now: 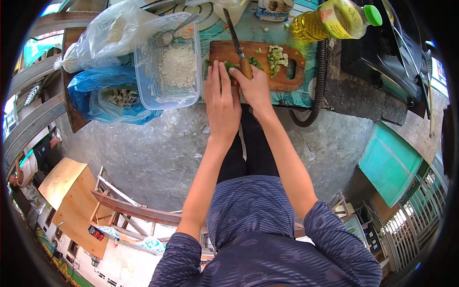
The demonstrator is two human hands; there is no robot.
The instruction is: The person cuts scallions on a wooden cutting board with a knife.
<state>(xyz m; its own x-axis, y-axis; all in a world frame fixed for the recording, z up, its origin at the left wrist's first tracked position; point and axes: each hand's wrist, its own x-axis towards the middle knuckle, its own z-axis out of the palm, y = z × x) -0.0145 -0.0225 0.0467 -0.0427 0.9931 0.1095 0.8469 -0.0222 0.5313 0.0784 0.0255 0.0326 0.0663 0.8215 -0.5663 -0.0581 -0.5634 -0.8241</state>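
My right hand is wrapped round the wooden handle of a knife, whose dark blade points away from me, past the board's far edge. Beside it my left hand lies with fingers stretched out over the left part of a wooden cutting board. Some chopped green leaves show by the knife, and more green peeks out near my fingertips, mostly hidden by the hands. A heap of diced pale-green vegetable sits near the board's handle slot.
Left of the board stands a clear plastic tub with white flour and a spoon. Beyond are a blue plastic bag and a knotted clear bag. An oil bottle, a can and a black hose lie rightward.
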